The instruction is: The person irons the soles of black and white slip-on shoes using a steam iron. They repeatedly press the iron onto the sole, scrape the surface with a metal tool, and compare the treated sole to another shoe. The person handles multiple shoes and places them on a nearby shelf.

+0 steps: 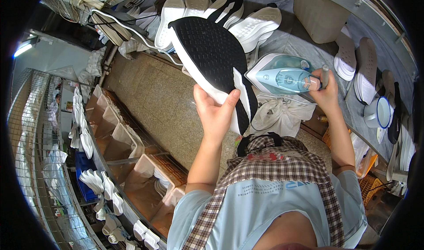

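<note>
Black, patterned tread covers the broad face of the shoe sole (207, 40), which is held up in the upper middle of the frame, its white side wall turned to the lower left. If the iron (267, 77) just right of centre is hot, which the picture does not show, its pointed nose could scorch or soften the sole's edge, since the two look very close; whether they touch I cannot tell. The left thumb, lying on the same side of the sole as that nose, could get burned by a slip of either hand. The sole could also tip, because its long upper end reaches far beyond the only hand supporting it.

The left hand (211, 113) pinches the sole near its lower end: thumb over the tread beside a white strip (238, 82), fingers out of sight beneath, most of the sole lying up and left of the grip. The right hand (327, 93) is closed around the rear of the iron's handle, the nose pointing left, away from the fingers. White soles (258, 27) stand along the top of the frame, and a pale cloth (285, 117) lies below the iron.
</note>
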A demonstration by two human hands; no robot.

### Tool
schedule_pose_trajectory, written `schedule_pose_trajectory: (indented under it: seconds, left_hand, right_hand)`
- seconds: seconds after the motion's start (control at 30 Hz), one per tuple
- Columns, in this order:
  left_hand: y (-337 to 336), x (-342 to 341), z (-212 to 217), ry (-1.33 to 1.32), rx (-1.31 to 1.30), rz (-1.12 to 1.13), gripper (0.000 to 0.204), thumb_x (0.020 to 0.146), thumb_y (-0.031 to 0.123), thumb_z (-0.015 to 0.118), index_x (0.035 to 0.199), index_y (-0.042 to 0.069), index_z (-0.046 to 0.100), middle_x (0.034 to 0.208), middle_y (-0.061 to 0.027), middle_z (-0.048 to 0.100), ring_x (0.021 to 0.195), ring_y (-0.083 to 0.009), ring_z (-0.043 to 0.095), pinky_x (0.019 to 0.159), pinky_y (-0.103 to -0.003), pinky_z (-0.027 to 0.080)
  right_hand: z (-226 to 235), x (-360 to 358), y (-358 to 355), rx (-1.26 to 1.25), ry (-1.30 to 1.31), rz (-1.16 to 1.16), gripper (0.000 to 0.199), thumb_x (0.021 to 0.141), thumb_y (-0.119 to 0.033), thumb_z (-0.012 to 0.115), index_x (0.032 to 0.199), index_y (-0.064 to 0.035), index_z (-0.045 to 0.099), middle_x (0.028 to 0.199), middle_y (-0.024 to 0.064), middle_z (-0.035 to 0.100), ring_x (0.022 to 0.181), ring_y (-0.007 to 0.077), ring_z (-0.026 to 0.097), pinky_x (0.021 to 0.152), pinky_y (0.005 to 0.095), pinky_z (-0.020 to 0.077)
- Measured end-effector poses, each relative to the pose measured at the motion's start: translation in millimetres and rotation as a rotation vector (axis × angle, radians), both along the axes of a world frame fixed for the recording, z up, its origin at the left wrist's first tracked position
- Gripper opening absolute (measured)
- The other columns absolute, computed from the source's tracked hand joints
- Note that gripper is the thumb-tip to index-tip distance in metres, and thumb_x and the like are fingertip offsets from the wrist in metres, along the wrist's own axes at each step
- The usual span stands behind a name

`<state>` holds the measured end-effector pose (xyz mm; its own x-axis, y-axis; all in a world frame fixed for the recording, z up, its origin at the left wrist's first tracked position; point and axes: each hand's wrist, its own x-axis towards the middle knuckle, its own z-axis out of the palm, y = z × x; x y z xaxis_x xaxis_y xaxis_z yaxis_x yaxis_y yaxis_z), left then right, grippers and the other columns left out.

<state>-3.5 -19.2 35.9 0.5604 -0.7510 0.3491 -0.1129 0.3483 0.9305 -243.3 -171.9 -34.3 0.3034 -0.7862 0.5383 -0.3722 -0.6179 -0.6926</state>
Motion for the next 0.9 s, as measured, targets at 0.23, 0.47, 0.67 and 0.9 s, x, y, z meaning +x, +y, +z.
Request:
schedule_pose_trajectory:
  seconds: [0.23,0.47,0.67,0.9]
  left_hand:
    - [-2.5,-1.4,1.0,0.011,0.002,0.008,0.048,0.076,0.001,0.070,0.110,0.002,0.036,0.109,-0.0089,0.049,0.099,-0.0152,0.050,0.087,-0.029,0.042]
    - [-1.6,-3.0,2.9,0.009,-0.017,0.010,0.049,0.076,0.001,0.071,0.111,0.002,0.036,0.109,-0.0088,0.049,0.099,-0.0149,0.050,0.087,-0.028,0.042]
    - [-2.8,-1.0,0.5,0.027,-0.003,0.007,0.049,0.076,0.001,0.071,0.110,0.003,0.037,0.108,-0.0086,0.049,0.098,-0.0146,0.050,0.086,-0.028,0.042]
    - [-2.7,-0.8,1.0,0.029,-0.014,-0.006,0.047,0.076,-0.001,0.070,0.109,0.003,0.037,0.107,-0.0083,0.050,0.097,-0.0142,0.051,0.085,-0.027,0.042]
  right_hand:
    - [1.5,0.3,0.4,-0.058,-0.035,0.042,0.041,0.067,-0.019,0.080,0.090,-0.0032,0.050,0.079,0.0107,0.062,0.070,0.0228,0.062,0.063,0.0305,0.0483]
    - [4.8,1.2,1.9,-0.017,-0.017,0.004,0.042,0.066,-0.020,0.080,0.090,-0.0031,0.050,0.079,0.0102,0.062,0.069,0.0223,0.062,0.062,0.0302,0.0483]
    - [4.2,0.5,2.1,-0.065,-0.016,0.029,0.040,0.067,-0.015,0.079,0.090,-0.0024,0.050,0.080,0.0097,0.061,0.070,0.0221,0.060,0.063,0.0302,0.0477]
    - [3.3,0.5,2.4,-0.053,-0.030,0.057,0.037,0.067,-0.010,0.077,0.090,-0.0018,0.049,0.081,0.0092,0.060,0.071,0.0209,0.058,0.066,0.0296,0.0470]
